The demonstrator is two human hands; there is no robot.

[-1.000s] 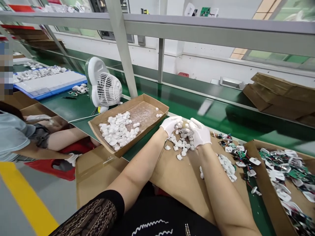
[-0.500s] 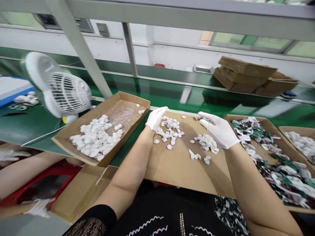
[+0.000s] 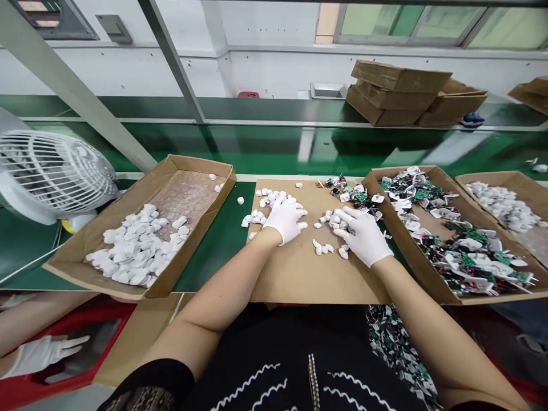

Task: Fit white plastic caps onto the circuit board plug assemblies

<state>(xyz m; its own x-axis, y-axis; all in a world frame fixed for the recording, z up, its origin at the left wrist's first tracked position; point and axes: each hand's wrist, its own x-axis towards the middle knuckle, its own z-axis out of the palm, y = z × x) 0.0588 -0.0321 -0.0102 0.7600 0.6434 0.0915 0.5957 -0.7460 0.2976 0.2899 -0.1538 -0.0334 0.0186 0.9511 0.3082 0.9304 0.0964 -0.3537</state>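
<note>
My left hand (image 3: 285, 220), in a white glove, rests over a pile of small white parts (image 3: 272, 197) on a flat cardboard sheet (image 3: 317, 279), fingers spread. My right hand (image 3: 363, 234), gloved too, lies with fingers apart on a second group of white parts (image 3: 329, 218). Just beyond it is a heap of green circuit boards with wires and white pieces (image 3: 359, 197). Left of the sheet, a cardboard tray (image 3: 226, 171) holds many white parts. To the right, another cardboard tray (image 3: 440, 294) holds circuit boards with wires.
A white fan (image 3: 55, 171) stands at the far left. Stacked cardboard boxes (image 3: 398, 91) sit on the back ledge. Another tray of white parts (image 3: 505, 205) is at the far right. A co-worker's gloved hand (image 3: 51, 354) shows at lower left, by a red stool (image 3: 98, 359).
The view has shifted. My left hand has come down onto the left pile, and my right hand has moved nearer, onto the right group. Boards now lie beside the right tray.
</note>
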